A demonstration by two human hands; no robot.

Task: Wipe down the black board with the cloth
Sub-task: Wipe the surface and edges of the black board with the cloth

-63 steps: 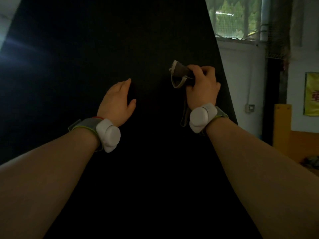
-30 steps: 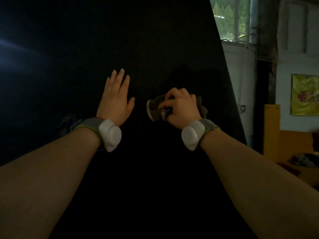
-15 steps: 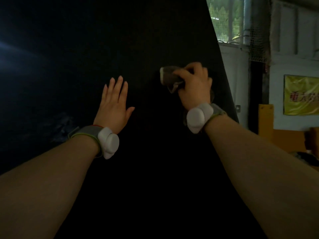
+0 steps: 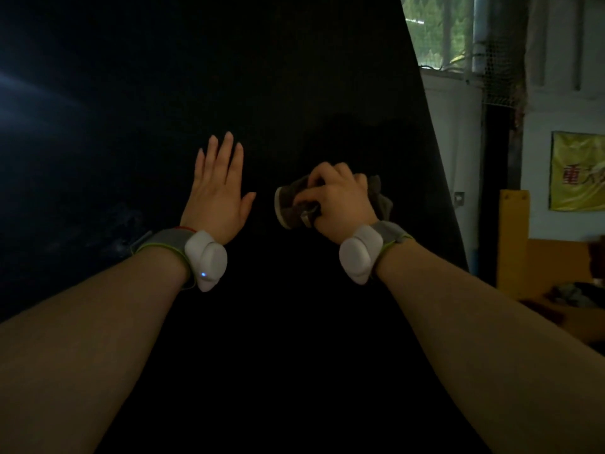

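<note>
A tall black board [image 4: 262, 77] stands upright and fills most of the view. My left hand [image 4: 217, 191] lies flat against it with straight fingers pointing up. My right hand [image 4: 340, 201] grips a bunched grey-brown cloth [image 4: 289, 203] and holds it against the board, just right of the left hand. Part of the cloth sticks out left of my fingers and another fold [image 4: 381, 198] shows behind the hand. Both wrists carry white sensor bands.
The board's right edge [image 4: 435, 158] runs down diagonally. Beyond it are a white wall with a window [image 4: 438, 31], a yellow poster [image 4: 577, 172] and yellow-orange furniture [image 4: 514, 237]. Faint smudges [image 4: 121, 231] show on the board left of my left wrist.
My right hand with the cloth has swept down and left across the board from its higher spot half a second ago. My left hand stays pressed flat in about the same place.
</note>
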